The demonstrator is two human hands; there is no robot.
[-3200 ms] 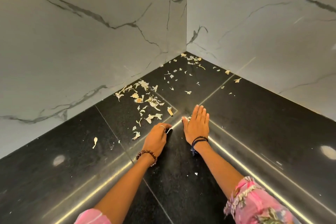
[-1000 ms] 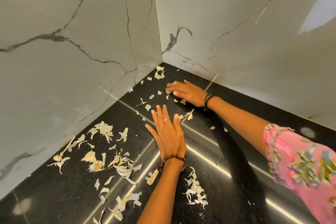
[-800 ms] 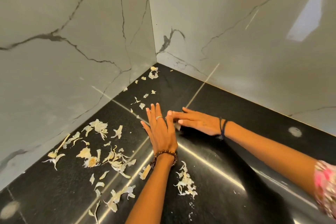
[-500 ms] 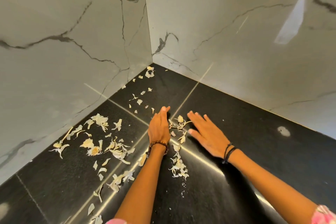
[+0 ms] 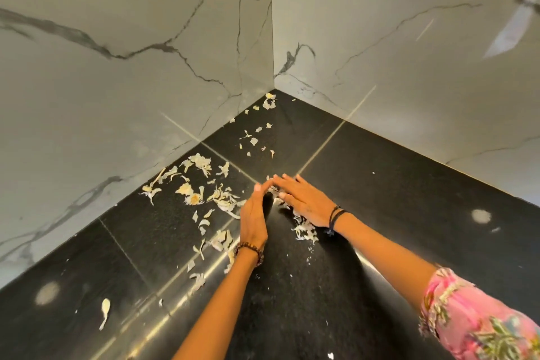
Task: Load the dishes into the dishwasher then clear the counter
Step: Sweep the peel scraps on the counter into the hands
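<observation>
The left hand (image 5: 253, 221) stood on edge as a wall, fingers straight, while the right hand (image 5: 304, 203) lay flat and released, cupping garlic peels (image 5: 304, 231) between them on the black tabletop (image 5: 394, 213); more peels lay scattered toward the corner, apparently to be gathered.

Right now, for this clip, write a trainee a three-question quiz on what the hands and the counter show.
1. True or false: both hands rest on the black counter with straight fingers.
2. Most loose peels lie on which side of the left hand? A) the left wall side B) the right wall side
3. Fill in: the right hand lies flat over a small pile of ____.

Key: 1 true; 2 A; 3 peels.
</observation>
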